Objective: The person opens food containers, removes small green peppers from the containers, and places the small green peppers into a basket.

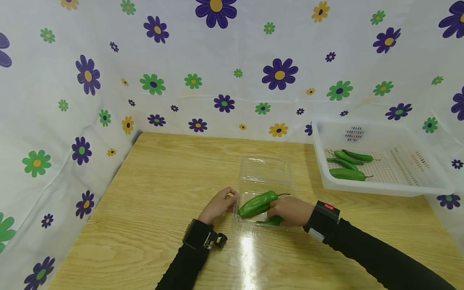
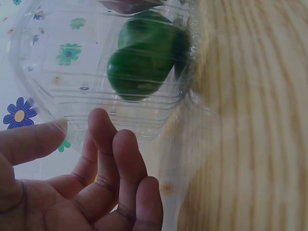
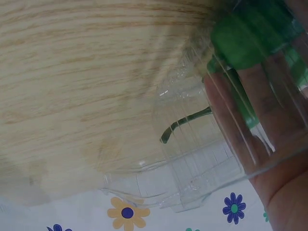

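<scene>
A clear plastic clamshell box (image 1: pixel 250 185) lies on the table with its lid folded back. Inside it rests a large green chili pepper (image 1: pixel 258 204), with a second pepper (image 1: pixel 269 222) nearer the front wall. My right hand (image 1: pixel 290 211) reaches into the box and grips the nearer pepper; the right wrist view shows its fingers (image 3: pixel 231 125) through the clear wall beside the green peppers. At the box's left side is my left hand (image 1: pixel 219 205), fingertips right at the wall. The left wrist view shows a gap between thumb and loosely bent fingers (image 2: pixel 130 159).
A white plastic basket (image 1: pixel 391 189) with a perforated bottom stands at the back right, holding several green peppers (image 1: pixel 348 174). A flower-printed sheet (image 1: pixel 224 52) hangs behind the wooden table (image 1: pixel 163 169) and along its sides.
</scene>
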Motion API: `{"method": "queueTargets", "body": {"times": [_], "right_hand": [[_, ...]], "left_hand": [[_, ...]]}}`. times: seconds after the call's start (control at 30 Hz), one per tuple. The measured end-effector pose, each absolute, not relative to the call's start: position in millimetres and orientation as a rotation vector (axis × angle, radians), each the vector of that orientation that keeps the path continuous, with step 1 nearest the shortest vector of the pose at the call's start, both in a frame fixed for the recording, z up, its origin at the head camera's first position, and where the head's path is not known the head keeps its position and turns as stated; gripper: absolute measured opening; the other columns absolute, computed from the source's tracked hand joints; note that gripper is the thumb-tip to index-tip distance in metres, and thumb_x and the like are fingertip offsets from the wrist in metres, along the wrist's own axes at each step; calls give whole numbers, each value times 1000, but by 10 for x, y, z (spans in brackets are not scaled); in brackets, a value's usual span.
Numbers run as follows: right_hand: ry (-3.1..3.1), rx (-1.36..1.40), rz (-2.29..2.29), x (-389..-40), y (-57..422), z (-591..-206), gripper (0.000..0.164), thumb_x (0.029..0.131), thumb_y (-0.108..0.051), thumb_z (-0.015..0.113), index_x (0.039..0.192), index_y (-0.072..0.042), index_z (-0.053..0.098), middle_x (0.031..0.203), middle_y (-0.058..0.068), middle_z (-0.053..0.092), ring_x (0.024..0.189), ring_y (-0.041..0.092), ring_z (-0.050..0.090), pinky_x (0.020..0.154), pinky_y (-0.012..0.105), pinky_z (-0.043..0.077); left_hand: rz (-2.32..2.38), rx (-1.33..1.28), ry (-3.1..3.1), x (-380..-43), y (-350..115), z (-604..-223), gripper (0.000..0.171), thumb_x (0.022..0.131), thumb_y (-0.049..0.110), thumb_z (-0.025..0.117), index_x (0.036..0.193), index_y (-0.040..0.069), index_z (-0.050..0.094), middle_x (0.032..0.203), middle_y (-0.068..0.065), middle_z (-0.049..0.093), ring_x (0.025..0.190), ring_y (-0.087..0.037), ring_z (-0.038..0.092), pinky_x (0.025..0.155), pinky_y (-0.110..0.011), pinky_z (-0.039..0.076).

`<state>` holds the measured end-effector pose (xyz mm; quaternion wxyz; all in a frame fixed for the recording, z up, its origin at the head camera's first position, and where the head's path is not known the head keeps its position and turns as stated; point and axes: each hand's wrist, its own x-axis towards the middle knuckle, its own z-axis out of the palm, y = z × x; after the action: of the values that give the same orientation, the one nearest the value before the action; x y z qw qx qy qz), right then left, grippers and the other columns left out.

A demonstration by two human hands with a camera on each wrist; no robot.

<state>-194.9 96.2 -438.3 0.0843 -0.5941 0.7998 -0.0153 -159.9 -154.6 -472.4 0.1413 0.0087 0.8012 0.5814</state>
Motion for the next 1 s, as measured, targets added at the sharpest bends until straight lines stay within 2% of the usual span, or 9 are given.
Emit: {"method": "queueTargets", "body": {"times": [0.37, 0.57, 0.73, 1.0], "right_hand": [[2415, -1756, -56, -1957, 965, -4411, 17, 76, -14, 78, 89, -20, 69, 81, -2, 63, 71, 6, 55, 63, 19, 44], [2472, -1714, -85, -1937, 977, -4336, 19, 76, -10, 77, 90, -17, 68, 87, 0, 64, 78, 9, 59, 65, 21, 48], [2567, -1776, -80, -1907, 993, -4132, 24, 74, -10, 79, 95, -14, 69, 93, 4, 66, 85, 15, 64, 70, 24, 52], [2745, -1794, -146, -1974, 1214, -3586, 29, 73, -8, 79, 99, -12, 68, 91, 2, 61, 79, 13, 59, 67, 27, 51]], "left_hand": [[1677, 43, 2313, -1567, -1525, -4668, 21, 100, 13, 45, 106, -4, 53, 85, -13, 60, 74, -11, 54, 75, -28, 46], [1696, 25, 2300, -1561, -1514, -4661, 21, 99, 12, 44, 106, -5, 53, 84, -12, 59, 74, -12, 54, 74, -27, 45], [1697, 33, 2300, -1577, -1514, -4663, 21, 99, 12, 44, 107, -6, 53, 85, -12, 60, 73, -9, 53, 73, -25, 44], [1678, 1, 2323, -1583, -1525, -4690, 20, 99, 14, 46, 105, -3, 54, 86, -12, 61, 74, -12, 53, 72, -25, 43]]}}
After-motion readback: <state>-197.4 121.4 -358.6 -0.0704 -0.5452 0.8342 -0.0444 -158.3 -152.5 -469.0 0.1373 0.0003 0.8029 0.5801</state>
